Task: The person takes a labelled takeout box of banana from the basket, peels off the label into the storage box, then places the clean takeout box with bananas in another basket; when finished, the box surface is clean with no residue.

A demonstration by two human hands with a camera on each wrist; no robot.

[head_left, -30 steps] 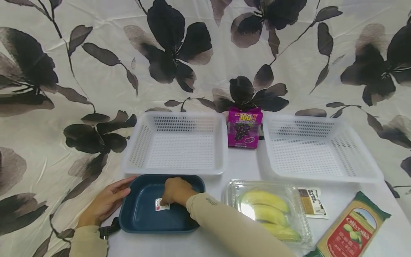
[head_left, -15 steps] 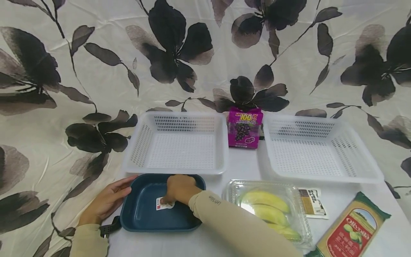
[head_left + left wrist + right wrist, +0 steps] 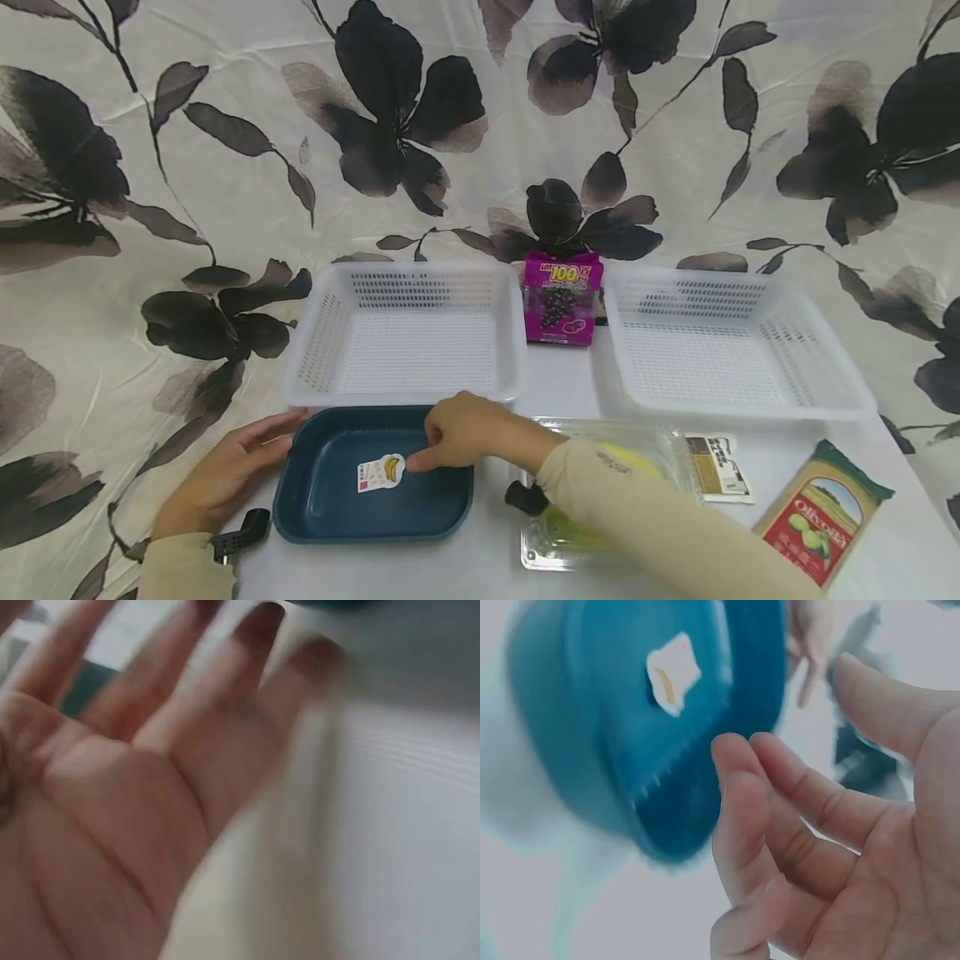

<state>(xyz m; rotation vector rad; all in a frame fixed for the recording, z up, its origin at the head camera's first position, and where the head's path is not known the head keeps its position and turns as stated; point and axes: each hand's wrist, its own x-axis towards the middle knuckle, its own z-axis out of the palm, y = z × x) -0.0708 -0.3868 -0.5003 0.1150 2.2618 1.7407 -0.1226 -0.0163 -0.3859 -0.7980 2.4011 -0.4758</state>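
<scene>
A dark blue oblong tray (image 3: 322, 512) sits on the white table. On its floor lies a small white card (image 3: 380, 472) with a banana picture, which the right wrist view also shows. My left hand (image 3: 225, 471) is at the tray's left rim, fingers extended; the left wrist view is blurred, with the palm in front. My right hand (image 3: 467, 432) hovers over the tray's right side, its thumb close to the card. In the right wrist view its fingers are loosely bent with nothing between them. The right forearm partly covers a clear box (image 3: 543, 554) of bananas.
Two white perforated baskets (image 3: 408, 396) stand behind, with a purple grape candy box (image 3: 561, 300) between them. To the right lie a small brown-and-white packet (image 3: 717, 468) and an Olivoila package (image 3: 821, 517). A floral cloth (image 3: 442, 192) hangs at the back.
My right hand has let go of the banana card and moved right, uncovering it in the tray. My left hand stays by the left rim. The head view has shifted slightly.
</scene>
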